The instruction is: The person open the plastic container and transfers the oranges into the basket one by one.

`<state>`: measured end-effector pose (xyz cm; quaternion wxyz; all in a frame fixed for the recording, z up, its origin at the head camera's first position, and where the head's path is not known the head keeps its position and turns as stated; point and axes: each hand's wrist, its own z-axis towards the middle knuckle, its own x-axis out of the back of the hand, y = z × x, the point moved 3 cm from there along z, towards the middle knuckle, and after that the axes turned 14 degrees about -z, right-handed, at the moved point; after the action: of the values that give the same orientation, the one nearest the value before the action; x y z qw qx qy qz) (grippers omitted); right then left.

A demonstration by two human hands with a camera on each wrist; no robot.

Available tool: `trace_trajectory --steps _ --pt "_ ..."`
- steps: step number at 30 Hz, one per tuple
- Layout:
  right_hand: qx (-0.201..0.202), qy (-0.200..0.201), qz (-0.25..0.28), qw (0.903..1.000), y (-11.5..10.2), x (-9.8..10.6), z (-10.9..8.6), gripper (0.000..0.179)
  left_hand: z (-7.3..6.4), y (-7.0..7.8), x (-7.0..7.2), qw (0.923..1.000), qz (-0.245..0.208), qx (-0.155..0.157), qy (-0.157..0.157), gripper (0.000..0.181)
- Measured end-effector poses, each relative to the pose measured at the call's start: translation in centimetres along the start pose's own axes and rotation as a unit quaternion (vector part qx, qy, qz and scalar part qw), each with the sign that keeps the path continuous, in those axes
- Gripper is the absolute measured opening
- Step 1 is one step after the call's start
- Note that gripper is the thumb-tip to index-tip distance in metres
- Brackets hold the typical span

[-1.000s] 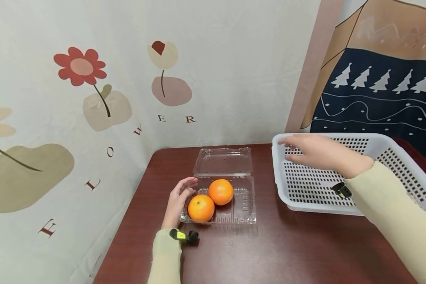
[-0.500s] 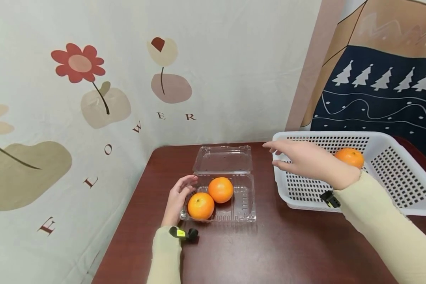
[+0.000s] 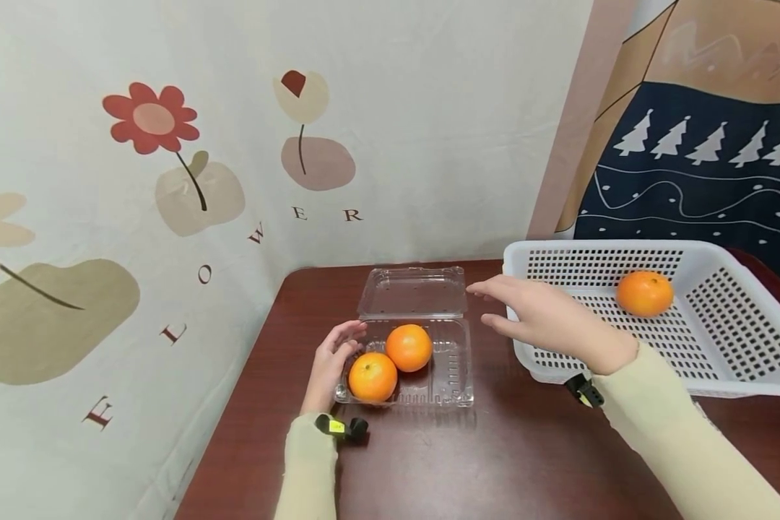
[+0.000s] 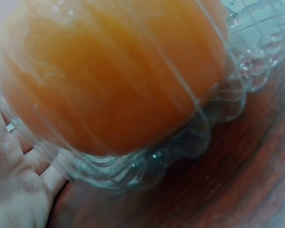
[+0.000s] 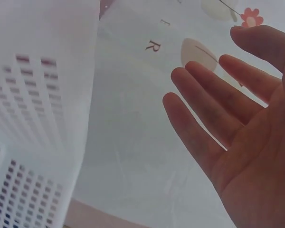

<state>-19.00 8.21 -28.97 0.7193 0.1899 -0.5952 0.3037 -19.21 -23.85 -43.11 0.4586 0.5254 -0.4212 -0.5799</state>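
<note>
A clear plastic clamshell box [image 3: 451,361] lies on the table with its lid [image 3: 413,293] folded back. Two oranges sit in its left half, the front one [image 3: 373,378] and the back one [image 3: 409,347]. My left hand [image 3: 327,368] rests against the box's left side, its fingers along the wall; the left wrist view shows the palm [image 4: 19,190] beside the clear wall with an orange [image 4: 114,80] behind it. My right hand [image 3: 552,318] is in the air over the left rim of the white basket, fingers extended and holding nothing. A third orange [image 3: 646,294] lies in the basket.
The white perforated basket [image 3: 734,383] takes up the right side of the dark red table [image 3: 429,469]. A printed curtain [image 3: 429,144] hangs right behind the table and along its left side.
My right hand has moved left from over the basket toward the box, bringing the orange in the basket into sight. The left hand, the box and its two oranges stay in place.
</note>
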Motion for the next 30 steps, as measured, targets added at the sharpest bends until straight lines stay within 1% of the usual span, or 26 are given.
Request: trace_trajectory --steps 6,11,18,24,27,30 --pt "0.012 0.022 0.02 0.9995 -1.0 -0.8 0.2 0.045 0.0 0.0 0.1 1.0 -0.005 -0.004 -0.001 0.032" --pt "0.013 0.034 0.04 0.9985 -1.6 -1.8 0.4 0.043 0.0 0.0 0.1 1.0 0.003 -0.005 0.003 0.032" --pt "0.003 0.026 0.042 0.9988 -2.6 -3.4 0.6 0.044 0.0 0.0 -0.1 1.0 0.007 -0.004 -0.002 0.033" --pt "0.01 0.04 0.037 0.9985 -3.4 -4.6 0.8 0.04 0.0 0.0 0.0 1.0 0.003 -0.005 0.001 0.033" --pt "0.016 0.037 0.039 0.9984 -3.8 -5.2 0.9 0.039 -0.1 0.0 0.0 1.0 0.002 -0.005 -0.001 0.033" --pt "0.014 0.03 0.047 0.9984 -4.3 -5.8 0.9 0.039 -0.1 0.1 -0.1 1.0 0.003 -0.004 -0.002 0.033"
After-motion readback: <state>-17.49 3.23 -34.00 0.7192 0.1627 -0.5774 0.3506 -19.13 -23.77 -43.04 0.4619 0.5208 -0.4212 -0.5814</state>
